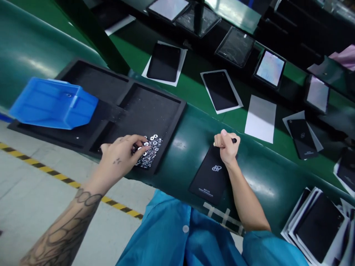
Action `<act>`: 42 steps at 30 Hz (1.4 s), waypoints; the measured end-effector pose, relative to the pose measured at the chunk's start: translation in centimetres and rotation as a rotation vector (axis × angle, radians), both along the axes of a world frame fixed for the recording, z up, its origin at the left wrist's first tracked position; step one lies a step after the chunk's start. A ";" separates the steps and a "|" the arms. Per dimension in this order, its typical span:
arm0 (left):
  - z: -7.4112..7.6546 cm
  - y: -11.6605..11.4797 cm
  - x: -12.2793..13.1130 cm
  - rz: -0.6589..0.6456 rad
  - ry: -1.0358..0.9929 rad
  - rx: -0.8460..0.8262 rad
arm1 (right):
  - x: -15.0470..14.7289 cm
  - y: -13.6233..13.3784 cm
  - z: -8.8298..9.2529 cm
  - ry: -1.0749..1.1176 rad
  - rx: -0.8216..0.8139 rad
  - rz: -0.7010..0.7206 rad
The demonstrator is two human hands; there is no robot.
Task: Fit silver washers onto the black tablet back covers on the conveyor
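Note:
My left hand [122, 153] reaches into a pile of small shiny metal rings [149, 157] in the front corner of a black tray [155, 107]. Its thumb and index fingertip come close together, with shiny pieces between them. My right hand [226, 146] is a fist around a thin black pen-like tool [234, 140]. The tool's dark end sticks out past the thumb; most of it is hidden. Just under that fist lies a black tablet back cover [208, 177], with a pale logo and small lettering, flat on the green bench.
A blue plastic bin [52, 105] rests on the tray's left side. Black panels on white sheets, such as one panel [220, 90], lie on the green surface beyond, near a white sheet [260, 116]. At right stands a stack of panels and papers [318, 225]. Screens line the back.

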State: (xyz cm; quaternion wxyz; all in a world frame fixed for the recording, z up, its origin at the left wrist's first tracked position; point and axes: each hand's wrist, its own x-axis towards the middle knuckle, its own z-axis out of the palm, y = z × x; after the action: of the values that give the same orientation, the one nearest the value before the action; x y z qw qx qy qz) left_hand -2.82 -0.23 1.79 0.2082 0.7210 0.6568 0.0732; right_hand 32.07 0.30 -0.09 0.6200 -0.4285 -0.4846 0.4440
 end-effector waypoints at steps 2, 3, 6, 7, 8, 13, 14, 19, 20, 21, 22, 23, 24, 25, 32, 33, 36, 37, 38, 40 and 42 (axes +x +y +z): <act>-0.4 0.0 0.4 -0.013 0.000 0.014 | -0.1 -0.2 -0.3 -0.047 0.004 -0.010; -0.5 0.0 0.5 -0.020 0.008 0.024 | -0.2 -0.2 -0.5 -0.067 0.016 -0.013; -0.3 0.0 0.6 -0.040 0.031 0.045 | -0.1 -0.5 -1.0 -0.128 0.043 -0.009; -0.1 0.0 0.7 -0.040 0.032 0.042 | 0.0 -0.5 -1.1 -0.148 0.045 -0.003; 0.2 0.1 0.8 -0.037 0.033 0.034 | 0.0 -0.5 -1.1 -0.161 0.046 0.005; 1.9 0.2 1.4 0.035 0.012 0.006 | -0.3 -0.6 -1.1 -0.165 0.037 -0.035; 2.2 0.2 1.6 0.065 -0.010 0.001 | -0.4 -0.7 -1.2 -0.177 0.026 -0.062; 3.0 0.0 3.0 0.173 -0.136 -0.026 | -1.2 -0.8 -1.6 -0.241 0.022 -0.186; 3.1 -0.2 3.7 0.162 -0.179 -0.002 | -1.4 -0.9 -1.6 -0.249 0.027 -0.197; 3.1 -0.4 4.7 0.135 -0.238 0.017 | -1.5 -0.9 -1.6 -0.262 0.033 -0.201; 3.2 -0.8 5.8 0.092 -0.312 0.015 | -1.7 -1.0 -1.5 -0.283 0.047 -0.194; 3.1 -1.3 7.2 0.033 -0.402 -0.015 | -1.8 -1.0 -1.4 -0.310 0.068 -0.177; 3.0 -2.0 8.6 -0.036 -0.499 -0.068 | -1.9 -1.1 -1.4 -0.337 0.093 -0.155; 2.7 -2.8 10.1 -0.102 -0.591 -0.126 | -1.9 -1.1 -1.3 -0.356 0.112 -0.135; -1.8 -9.5 15.6 -0.211 -0.828 -0.114 | -0.7 -0.6 -0.6 -0.347 0.011 -0.113; -2.6 -10.3 15.7 -0.208 -0.845 -0.101 | -0.3 -1.1 -0.1 -0.392 0.022 -0.093; -4.5 -12.3 15.6 -0.212 -0.898 -0.150 | 0.4 -5.3 1.7 -0.658 0.085 0.007; -4.9 -12.6 15.7 -0.214 -0.920 -0.181 | 0.6 -7.6 2.1 -0.784 0.090 0.060; -5.2 -12.7 15.9 -0.220 -0.947 -0.214 | 0.8 -10.1 2.3 -0.911 0.070 0.104; -5.2 -12.3 16.6 -0.229 -1.012 -0.293 | 1.2 -15.5 2.0 -1.117 -0.052 0.149; -5.0 -11.2 17.5 -0.238 -1.082 -0.388 | 1.9 -20.2 1.1 -1.250 -0.211 0.101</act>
State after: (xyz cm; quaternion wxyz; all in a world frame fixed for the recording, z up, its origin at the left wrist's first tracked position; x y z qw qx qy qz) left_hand 14.66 -11.43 -3.23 0.6489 0.5987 0.3728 0.2854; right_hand 33.94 -19.90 1.00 0.1526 -0.6421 -0.7284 0.1841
